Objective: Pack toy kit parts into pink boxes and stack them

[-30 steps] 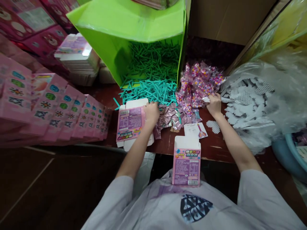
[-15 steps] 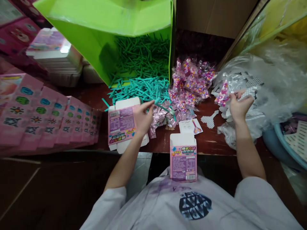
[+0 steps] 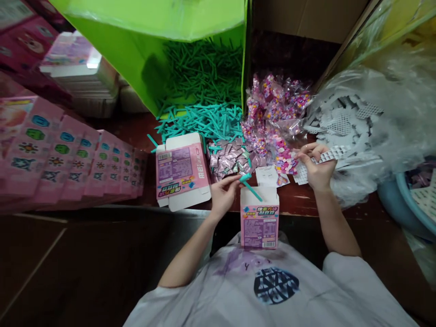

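Observation:
My left hand (image 3: 224, 196) pinches a small teal toy hammer (image 3: 252, 188), its handle tipped toward the raised flap of an upright pink box (image 3: 260, 225). My right hand (image 3: 319, 170) is closed on a clear bag of pink beads (image 3: 285, 159) at the fingertips and a white pegged sheet (image 3: 332, 154) against the palm. A folded white leaflet (image 3: 266, 176) lies just behind the box. To the left of my left hand, a flattened pink box (image 3: 182, 170) rests on the table.
A green bin (image 3: 136, 59) spills teal hammers (image 3: 200, 120) onto the table. Purple sachets (image 3: 230, 159) and bead bags (image 3: 272, 100) are heaped nearby. White sheets in clear plastic (image 3: 344, 120) and a blue basin (image 3: 391, 200) stand right; pink boxes (image 3: 71, 163) line the left.
My left hand has brought the teal hammer from the pile toward the upright box. My right hand has moved left from the plastic with the bead bag and white sheet.

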A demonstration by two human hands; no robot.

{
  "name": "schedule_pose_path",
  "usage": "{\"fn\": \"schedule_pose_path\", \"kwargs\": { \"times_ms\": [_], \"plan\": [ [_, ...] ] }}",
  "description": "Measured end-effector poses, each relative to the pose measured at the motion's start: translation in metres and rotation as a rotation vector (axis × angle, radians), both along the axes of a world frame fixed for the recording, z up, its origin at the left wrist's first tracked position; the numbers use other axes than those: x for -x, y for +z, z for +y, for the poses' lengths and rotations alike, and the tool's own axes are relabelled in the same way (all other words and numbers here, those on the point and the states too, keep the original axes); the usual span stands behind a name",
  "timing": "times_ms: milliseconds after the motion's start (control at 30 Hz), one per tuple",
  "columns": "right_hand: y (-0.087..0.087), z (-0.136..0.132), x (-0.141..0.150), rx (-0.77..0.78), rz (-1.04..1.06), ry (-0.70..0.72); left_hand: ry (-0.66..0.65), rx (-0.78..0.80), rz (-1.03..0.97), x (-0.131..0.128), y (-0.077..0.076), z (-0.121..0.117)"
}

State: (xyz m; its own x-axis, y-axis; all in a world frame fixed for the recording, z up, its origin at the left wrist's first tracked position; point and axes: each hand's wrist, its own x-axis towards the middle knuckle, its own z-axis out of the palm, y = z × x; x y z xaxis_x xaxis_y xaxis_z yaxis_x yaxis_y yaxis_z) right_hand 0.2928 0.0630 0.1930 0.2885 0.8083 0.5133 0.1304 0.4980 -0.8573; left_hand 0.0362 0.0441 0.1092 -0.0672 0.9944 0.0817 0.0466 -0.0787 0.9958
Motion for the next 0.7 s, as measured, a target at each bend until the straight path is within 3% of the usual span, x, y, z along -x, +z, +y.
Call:
{"fn": "schedule_pose_path", "kwargs": {
  "times_ms": [100, 267, 400, 467, 633, 700],
  "plan": [
    [-0.003, -0.003, 0.002, 0.034, 0.032, 0.015, -0.013, -0.071, 0.084, -0.006, -0.02, -0.014],
    [-0.011, -0.011, 0.02, 0.153, 0.102, 0.234, -0.095, -0.439, 0.358, -0.016, -0.046, -0.025],
    [-0.016, -0.016, 0.034, 0.265, 0.116, 0.312, 0.177, -0.314, 0.303, -0.017, -0.051, -0.005],
    [-0.018, -0.017, 0.035, 0.284, 0.129, 0.298, 0.231, -0.291, 0.32, -0.016, -0.051, 0.001],
    [-0.026, -0.019, 0.032, 0.313, 0.133, 0.252, -0.168, -0.415, 0.434, -0.011, -0.038, -0.012],
    [-0.033, -0.02, 0.038, 0.349, 0.121, 0.277, -0.156, -0.359, 0.371, -0.013, -0.028, -0.019]
  ]
}}
